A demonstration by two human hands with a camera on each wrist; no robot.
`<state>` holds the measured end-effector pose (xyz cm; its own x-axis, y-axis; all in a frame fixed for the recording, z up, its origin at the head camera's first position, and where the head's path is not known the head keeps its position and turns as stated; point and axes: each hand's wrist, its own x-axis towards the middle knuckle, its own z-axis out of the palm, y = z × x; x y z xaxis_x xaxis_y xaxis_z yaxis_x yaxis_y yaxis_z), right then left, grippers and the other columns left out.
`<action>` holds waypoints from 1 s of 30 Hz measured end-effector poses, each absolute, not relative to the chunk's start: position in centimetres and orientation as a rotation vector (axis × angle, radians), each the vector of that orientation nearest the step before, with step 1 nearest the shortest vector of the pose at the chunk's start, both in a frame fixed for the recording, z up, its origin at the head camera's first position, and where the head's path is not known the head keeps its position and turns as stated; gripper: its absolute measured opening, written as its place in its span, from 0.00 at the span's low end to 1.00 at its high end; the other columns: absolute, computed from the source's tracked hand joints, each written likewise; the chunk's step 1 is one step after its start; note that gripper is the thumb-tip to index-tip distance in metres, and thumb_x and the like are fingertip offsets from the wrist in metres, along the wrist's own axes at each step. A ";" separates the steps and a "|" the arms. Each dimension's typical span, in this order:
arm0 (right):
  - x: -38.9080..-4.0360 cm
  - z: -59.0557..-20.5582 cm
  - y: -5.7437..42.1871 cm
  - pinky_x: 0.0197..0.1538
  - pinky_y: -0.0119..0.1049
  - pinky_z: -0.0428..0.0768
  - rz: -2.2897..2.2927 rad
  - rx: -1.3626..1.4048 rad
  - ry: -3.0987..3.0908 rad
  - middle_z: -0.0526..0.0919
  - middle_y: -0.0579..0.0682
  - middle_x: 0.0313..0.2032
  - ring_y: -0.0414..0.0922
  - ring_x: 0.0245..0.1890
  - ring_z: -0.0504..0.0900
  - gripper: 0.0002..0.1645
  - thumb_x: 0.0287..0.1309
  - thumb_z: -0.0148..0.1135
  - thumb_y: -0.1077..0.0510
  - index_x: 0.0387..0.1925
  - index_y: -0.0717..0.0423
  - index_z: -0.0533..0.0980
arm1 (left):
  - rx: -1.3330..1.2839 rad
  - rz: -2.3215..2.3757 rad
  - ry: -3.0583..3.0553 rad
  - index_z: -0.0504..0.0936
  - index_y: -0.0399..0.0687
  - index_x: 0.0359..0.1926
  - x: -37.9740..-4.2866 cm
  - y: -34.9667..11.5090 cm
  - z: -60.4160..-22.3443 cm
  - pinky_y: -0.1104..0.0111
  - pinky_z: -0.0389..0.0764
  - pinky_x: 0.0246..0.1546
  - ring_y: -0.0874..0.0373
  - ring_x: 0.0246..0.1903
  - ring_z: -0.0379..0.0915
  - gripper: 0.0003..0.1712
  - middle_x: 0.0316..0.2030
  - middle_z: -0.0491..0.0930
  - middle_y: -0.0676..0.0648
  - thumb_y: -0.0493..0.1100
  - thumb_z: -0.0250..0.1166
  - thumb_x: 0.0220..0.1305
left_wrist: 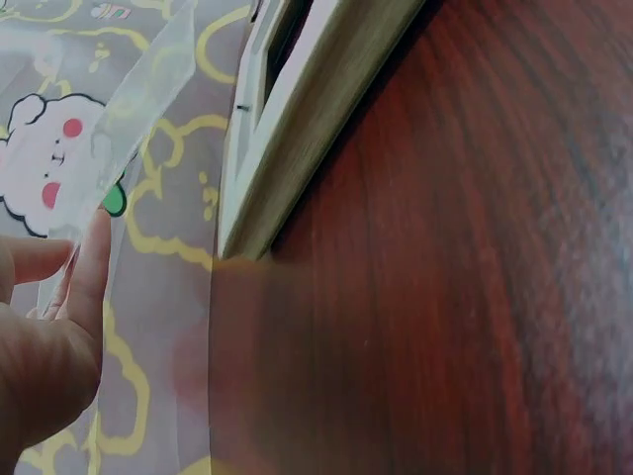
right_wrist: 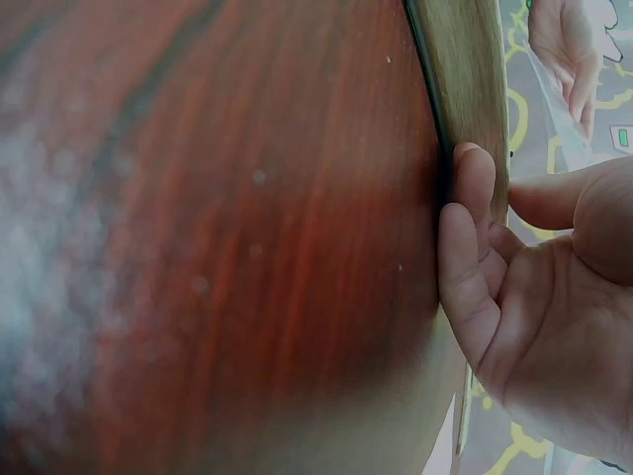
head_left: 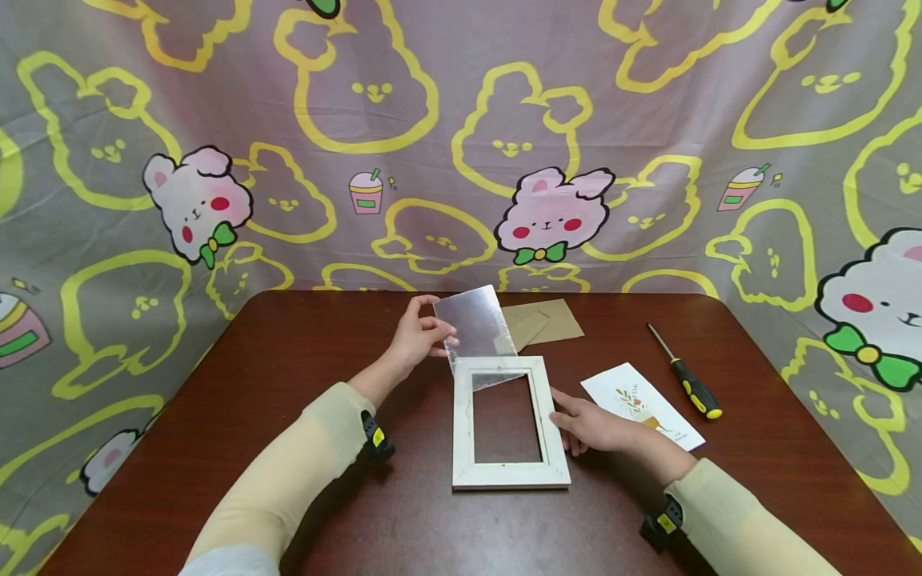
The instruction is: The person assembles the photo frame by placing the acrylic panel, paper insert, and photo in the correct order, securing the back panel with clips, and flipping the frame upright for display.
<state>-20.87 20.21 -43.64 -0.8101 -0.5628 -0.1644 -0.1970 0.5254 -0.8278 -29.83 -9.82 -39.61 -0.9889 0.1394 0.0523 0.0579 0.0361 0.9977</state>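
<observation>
The left hand (head_left: 423, 330) pinches the clear sheet (head_left: 475, 320) by its left edge, thumb and fingers clamped on it, and holds it tilted at the far end of the white frame (head_left: 463, 428). The sheet's lower corner shows within the frame's opening; whether it touches the rail I cannot tell. The right hand (head_left: 594, 424) grips the frame's right side, thumb at the upper edge and fingers curled against the outer wall. The frame lies on the dark table (head_left: 389, 512), with the printed card (head_left: 638, 400) and the screwdriver (head_left: 693, 386) to its right and the brown board (head_left: 565, 318) beyond it. The sheet looks light, thin, springy and slick, likely to smudge or scratch, so it is best taken by 2 opposite edges, fingertips off its face. The frame seems stiff and fairly light, its 4 rails offering firm holds; the outer walls suit a grip best.
</observation>
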 end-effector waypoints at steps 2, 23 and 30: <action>-20.9 -43.7 20.2 0.20 0.38 0.74 -1.200 -0.627 2.357 0.74 0.50 0.17 0.44 0.14 0.74 0.33 0.74 0.43 0.63 0.70 0.76 0.45 | 0.224 2.113 2.219 0.58 0.43 0.63 -29.8 -9.5 -39.8 0.67 0.81 0.23 0.59 0.25 0.81 0.30 0.31 0.80 0.41 0.27 0.60 0.65; -20.9 -43.8 20.3 0.21 0.41 0.74 -1.180 -0.628 2.372 0.74 0.51 0.17 0.46 0.15 0.74 0.34 0.74 0.44 0.61 0.71 0.75 0.45 | 0.317 2.053 2.170 0.60 0.44 0.61 -29.7 -7.8 -41.8 0.68 0.80 0.21 0.58 0.25 0.81 0.30 0.29 0.81 0.43 0.25 0.60 0.63; -20.8 -43.7 20.2 0.21 0.41 0.74 -1.173 -0.625 2.382 0.74 0.51 0.17 0.46 0.14 0.74 0.34 0.74 0.45 0.61 0.71 0.75 0.45 | 0.324 2.007 2.212 0.61 0.44 0.61 -29.4 -7.7 -41.8 0.66 0.80 0.21 0.56 0.25 0.81 0.29 0.28 0.80 0.43 0.25 0.60 0.64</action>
<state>-20.80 20.20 -43.68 -0.8150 -0.5562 -0.1625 -0.2102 0.5451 -0.8116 -29.40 -7.67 -41.77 -0.9675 0.2490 0.0430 0.0669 0.0886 0.9938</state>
